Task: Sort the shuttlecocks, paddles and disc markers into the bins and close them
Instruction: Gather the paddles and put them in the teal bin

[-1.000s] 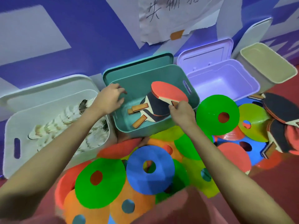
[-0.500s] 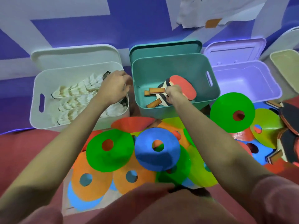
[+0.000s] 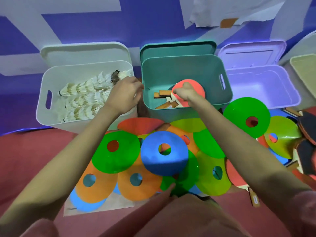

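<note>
Three open bins stand in a row against the wall. The white bin (image 3: 42, 100) holds several shuttlecocks (image 3: 82, 98). In the teal bin (image 3: 179, 69) lie paddles with wooden handles (image 3: 162, 94). My right hand (image 3: 185, 94) reaches into it, fingers closed on the red paddle (image 3: 196, 88) that lies on top. My left hand (image 3: 124, 95) sits between the white and teal bins, fingers curled at the teal bin's left rim. The purple bin (image 3: 265, 86) holds nothing. Disc markers lie piled on the floor in front, a blue disc marker (image 3: 153, 159) on top.
More paddles (image 3: 307, 127) lie on the floor at the far right, partly cut off. A beige bin (image 3: 304, 69) stands open beyond the purple one. All lids lean back against the wall. My knees fill the bottom of the view.
My right hand has lowered the red paddle from above the teal bin's rim down onto the paddles inside. The view has shifted so the bins sit more centred.
</note>
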The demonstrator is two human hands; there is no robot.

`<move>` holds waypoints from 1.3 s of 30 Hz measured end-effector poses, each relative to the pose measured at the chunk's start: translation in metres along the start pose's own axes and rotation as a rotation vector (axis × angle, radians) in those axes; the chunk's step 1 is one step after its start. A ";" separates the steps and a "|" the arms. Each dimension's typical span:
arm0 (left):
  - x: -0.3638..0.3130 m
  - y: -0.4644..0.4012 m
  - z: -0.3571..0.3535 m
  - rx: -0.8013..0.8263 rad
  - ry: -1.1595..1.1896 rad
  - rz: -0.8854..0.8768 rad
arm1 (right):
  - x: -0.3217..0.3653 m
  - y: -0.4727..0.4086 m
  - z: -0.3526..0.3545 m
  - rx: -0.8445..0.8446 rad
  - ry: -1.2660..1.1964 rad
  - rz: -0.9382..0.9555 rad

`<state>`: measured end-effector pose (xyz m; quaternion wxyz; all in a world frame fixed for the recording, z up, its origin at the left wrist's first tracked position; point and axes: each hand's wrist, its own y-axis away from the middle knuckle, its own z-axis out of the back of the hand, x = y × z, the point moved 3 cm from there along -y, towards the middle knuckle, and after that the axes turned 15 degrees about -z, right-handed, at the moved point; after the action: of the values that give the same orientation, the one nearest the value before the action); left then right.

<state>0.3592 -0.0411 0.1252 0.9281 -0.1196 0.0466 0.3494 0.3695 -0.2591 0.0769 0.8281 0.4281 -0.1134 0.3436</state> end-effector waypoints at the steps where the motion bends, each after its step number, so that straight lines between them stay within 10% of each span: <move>1: -0.008 -0.002 -0.001 -0.005 0.003 -0.016 | -0.007 0.005 0.011 -0.070 0.108 0.088; 8: -0.111 -0.022 -0.029 -0.019 -0.007 -0.256 | -0.118 0.055 0.074 -0.362 0.230 0.639; 17: -0.217 -0.043 -0.079 0.027 0.063 -0.290 | -0.312 0.071 0.168 -0.496 0.129 0.425; 24: -0.309 -0.031 -0.140 0.139 0.260 -0.129 | -0.462 0.070 0.136 -0.159 0.293 -0.026; 39: -0.388 0.000 -0.202 0.257 0.187 0.109 | -0.535 0.043 0.079 0.418 0.052 0.015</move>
<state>0.0673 -0.3403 -0.0040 0.9071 -0.0291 0.1834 0.3778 -0.0455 -0.5566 -0.1056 0.7213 0.5807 -0.0212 0.3770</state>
